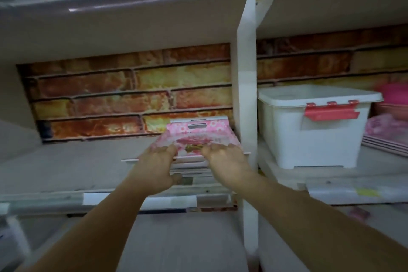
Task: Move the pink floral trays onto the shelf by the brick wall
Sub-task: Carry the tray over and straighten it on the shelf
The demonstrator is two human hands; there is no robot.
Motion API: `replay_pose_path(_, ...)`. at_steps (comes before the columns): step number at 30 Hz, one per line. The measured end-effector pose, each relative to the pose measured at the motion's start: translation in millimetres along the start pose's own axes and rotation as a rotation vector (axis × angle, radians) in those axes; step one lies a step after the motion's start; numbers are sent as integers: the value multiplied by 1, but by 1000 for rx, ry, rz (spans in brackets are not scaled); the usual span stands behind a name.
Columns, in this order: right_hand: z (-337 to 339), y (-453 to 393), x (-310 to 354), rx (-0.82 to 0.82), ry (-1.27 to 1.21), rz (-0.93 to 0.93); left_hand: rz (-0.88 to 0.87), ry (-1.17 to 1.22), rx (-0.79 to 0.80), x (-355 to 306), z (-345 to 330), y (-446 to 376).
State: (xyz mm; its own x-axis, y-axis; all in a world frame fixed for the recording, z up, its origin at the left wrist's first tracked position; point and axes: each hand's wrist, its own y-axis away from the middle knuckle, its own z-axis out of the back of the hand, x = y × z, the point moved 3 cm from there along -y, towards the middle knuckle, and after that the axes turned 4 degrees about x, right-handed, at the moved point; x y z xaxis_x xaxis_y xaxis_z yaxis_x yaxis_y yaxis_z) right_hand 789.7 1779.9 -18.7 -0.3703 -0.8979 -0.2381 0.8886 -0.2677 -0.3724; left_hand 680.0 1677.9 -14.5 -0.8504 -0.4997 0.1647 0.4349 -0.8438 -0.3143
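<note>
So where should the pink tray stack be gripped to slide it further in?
Probably by its near rim, coming from the front. The tray stack lies flat on the shelf, its far end close to the brick wall and the post tight on its right, so only the near edge is free. The left hand and right hand hold it there.

A single head-worn wide-angle camera looks forward and slightly down into a shelf (66,168) backed by a brick wall (132,95), from close range. Both forearms reach in from the bottom edge; straight lines bow near the frame's edges.
</note>
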Motion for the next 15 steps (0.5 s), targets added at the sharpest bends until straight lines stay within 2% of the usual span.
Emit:
replay_pose_path(7, -9, -19, 4, 26, -63, -68, -32, 50, 15, 20, -18, -25)
replay_pose_path(15, -29, -36, 1, 185, -85, -141, -40, 114, 61, 26, -33, -44)
